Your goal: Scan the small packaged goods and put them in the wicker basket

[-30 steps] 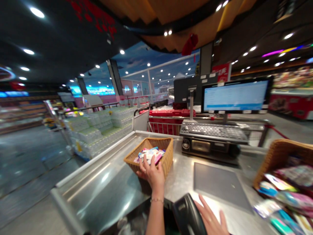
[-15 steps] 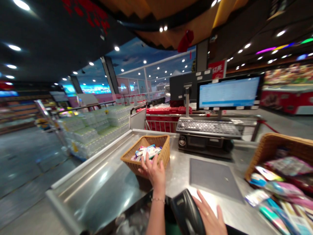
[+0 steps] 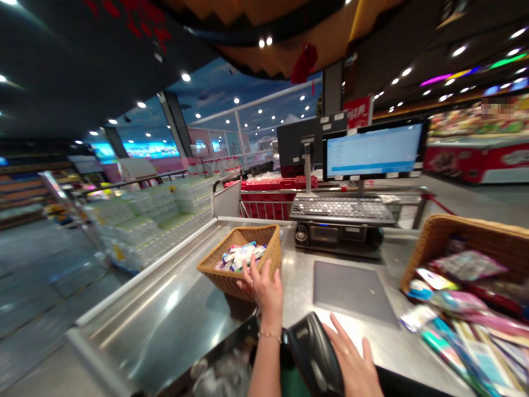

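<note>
Head view: left hand (image 3: 262, 289), fingers spread, empty, touching wicker basket (image 3: 223, 278) of wrapped packets (image 3: 242, 256); right hand (image 3: 351, 361), open, empty, just beside black handheld scanner (image 3: 314, 353), steel counter (image 3: 300, 286).

1. The left hand (image 3: 262, 289) sits at the basket's near rim, fingers raised and parted just above the packets; a thin bracelet (image 3: 269, 334) circles the wrist.
2. The basket (image 3: 239, 278) is tan wicker and rectangular, and stands on the steel tabletop (image 3: 165, 314).
3. The packets (image 3: 242, 256) are small and flat, in white, blue and pink wrappers, and lie loosely heaped inside the basket.
4. The right hand (image 3: 351, 358) wears a ring (image 3: 346, 350), its fingers spread, directly behind the scanner.
5. The scanner (image 3: 314, 355) is black and handheld, and covers part of the right hand; any grip on it is hidden.
</note>
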`<state>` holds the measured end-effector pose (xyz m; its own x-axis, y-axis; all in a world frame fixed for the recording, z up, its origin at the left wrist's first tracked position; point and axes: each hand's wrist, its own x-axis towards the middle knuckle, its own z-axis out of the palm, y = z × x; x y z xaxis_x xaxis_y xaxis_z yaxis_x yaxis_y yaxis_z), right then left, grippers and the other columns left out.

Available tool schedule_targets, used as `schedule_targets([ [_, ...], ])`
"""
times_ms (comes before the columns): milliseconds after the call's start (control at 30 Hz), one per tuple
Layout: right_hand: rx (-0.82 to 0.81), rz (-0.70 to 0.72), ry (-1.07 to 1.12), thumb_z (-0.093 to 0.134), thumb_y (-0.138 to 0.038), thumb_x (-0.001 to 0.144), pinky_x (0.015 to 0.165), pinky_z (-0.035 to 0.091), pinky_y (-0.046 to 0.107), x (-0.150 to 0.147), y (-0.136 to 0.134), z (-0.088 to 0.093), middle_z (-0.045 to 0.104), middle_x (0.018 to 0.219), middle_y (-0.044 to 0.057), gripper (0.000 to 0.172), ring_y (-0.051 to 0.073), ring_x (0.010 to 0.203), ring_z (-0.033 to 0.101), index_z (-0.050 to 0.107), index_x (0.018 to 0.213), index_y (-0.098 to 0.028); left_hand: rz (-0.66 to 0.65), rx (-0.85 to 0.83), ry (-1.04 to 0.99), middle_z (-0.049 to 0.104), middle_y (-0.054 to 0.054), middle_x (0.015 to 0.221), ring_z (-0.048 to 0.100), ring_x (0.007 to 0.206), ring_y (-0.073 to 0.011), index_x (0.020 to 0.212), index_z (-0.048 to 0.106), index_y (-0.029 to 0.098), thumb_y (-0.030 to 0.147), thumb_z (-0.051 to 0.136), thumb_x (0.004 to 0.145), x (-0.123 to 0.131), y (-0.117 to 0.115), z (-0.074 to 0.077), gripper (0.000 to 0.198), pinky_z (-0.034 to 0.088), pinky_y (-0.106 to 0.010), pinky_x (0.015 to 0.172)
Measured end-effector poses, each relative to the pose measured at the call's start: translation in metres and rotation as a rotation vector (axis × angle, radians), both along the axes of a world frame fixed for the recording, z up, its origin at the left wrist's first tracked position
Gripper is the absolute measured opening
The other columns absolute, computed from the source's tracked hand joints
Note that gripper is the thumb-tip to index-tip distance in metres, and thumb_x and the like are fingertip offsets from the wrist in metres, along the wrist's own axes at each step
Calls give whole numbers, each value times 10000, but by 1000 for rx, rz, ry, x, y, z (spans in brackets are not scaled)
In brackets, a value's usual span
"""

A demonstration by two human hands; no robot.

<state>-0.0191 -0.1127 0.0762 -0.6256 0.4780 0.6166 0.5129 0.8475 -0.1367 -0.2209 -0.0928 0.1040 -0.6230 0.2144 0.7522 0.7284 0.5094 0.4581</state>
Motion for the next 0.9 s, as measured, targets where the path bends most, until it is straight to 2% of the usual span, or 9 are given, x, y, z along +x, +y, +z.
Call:
schedule_targets([
  [233, -55, -28, 1, 399, -104, 877, 906, 416, 764, 5, 3, -8, 658, 1285, 125, 447, 416, 1229, 571, 643, 1218, -260, -34, -48, 11, 503, -132, 1425, 312, 1404, -367, 1035, 726, 211, 219, 594, 836, 12, 5, -2, 238, 247, -658, 1119],
  [500, -91, -57, 72, 523, -86, 784, 959, 351, 778, 9, 3, -9, 673, 1262, 127, 431, 441, 1233, 560, 656, 1163, -243, -84, -77, 22, 513, -135, 1420, 298, 1418, -361, 1022, 730, 218, 207, 604, 832, 31, 13, -1, 229, 231, -661, 1119],
  [733, -218, 6, 66, 540, -197, 697, 1037, 250, 766, 24, 2, 3, 595, 1358, 180, 507, 446, 1342, 444, 573, 1204, -198, -117, -109, -7, 518, -138, 1414, 305, 1423, -360, 1033, 732, 235, 199, 614, 823, 43, 21, -6, 243, 180, -677, 1126],
  [900, -276, -26, 78, 520, -182, 681, 1068, 198, 752, 27, -2, 17, 600, 1354, 162, 454, 426, 1349, 444, 584, 1129, -215, -156, -108, -12, 511, -138, 1425, 303, 1423, -358, 1044, 731, 236, 210, 604, 834, 51, 23, -8, 246, 192, -668, 1123],
])
